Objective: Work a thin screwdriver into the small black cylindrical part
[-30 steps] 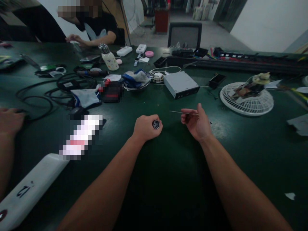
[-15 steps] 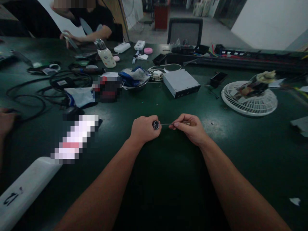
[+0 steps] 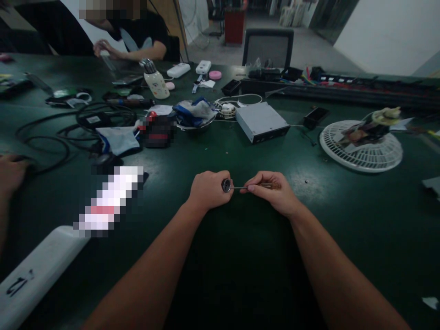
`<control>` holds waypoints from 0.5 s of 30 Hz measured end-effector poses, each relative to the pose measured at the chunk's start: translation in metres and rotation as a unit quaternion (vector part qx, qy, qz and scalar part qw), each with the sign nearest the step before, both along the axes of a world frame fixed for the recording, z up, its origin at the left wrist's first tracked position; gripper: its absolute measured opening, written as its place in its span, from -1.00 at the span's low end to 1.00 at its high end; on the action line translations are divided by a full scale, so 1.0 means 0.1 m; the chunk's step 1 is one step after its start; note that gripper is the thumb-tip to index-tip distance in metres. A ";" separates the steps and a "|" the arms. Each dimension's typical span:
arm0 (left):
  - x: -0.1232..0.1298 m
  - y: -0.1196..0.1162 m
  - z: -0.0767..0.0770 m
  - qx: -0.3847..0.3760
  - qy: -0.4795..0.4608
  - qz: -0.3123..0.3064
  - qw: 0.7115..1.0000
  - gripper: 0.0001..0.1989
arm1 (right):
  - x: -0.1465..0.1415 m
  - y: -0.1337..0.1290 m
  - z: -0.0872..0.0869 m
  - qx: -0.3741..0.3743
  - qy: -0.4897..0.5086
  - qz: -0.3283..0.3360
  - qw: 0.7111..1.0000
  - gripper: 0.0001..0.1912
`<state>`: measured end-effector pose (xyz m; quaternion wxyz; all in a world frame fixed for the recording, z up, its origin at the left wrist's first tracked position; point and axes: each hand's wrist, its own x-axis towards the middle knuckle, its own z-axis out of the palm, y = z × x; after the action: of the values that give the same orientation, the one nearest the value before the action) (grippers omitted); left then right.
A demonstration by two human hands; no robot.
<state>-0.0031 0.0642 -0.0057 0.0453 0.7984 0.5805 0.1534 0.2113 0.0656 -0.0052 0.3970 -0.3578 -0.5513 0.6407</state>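
Note:
My left hand (image 3: pixel 209 190) is closed around a small round black part with a shiny rim (image 3: pixel 226 185), whose round end faces out past the thumb side. Its body is hidden in the fist. To the right of it, my right hand (image 3: pixel 271 192) pinches a thin screwdriver (image 3: pixel 270 185) with a brownish handle. The metal shaft points left, and its tip is at the round part's rim; whether it sits inside I cannot tell. Both hands are just above the dark green table (image 3: pixel 240 256). A tiny metal piece (image 3: pixel 307 181) lies right of my right hand.
A grey box-shaped drive (image 3: pixel 263 120) stands ahead, with a white fan grille (image 3: pixel 360 156) at the right. On the left are a white device (image 3: pixel 37 279), a lit screen (image 3: pixel 112 199) and black cables (image 3: pixel 65 142). Another person (image 3: pixel 137 41) sits across; someone's hand (image 3: pixel 13 174) rests far left.
The whole view has shifted a little, putting things slightly lower and to the right. My hands are a bit closer together, still holding the round part and the screwdriver.

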 end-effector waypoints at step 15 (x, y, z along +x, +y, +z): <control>-0.01 0.02 -0.02 -0.006 -0.008 -0.008 1.000 -0.78 | 0.00 -0.01 0.02 -0.002 0.005 0.010 1.000 -0.88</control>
<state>-0.0043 0.0659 -0.0078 0.0559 0.8012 0.5750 0.1559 0.2118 0.0649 -0.0033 0.3923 -0.3499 -0.5514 0.6478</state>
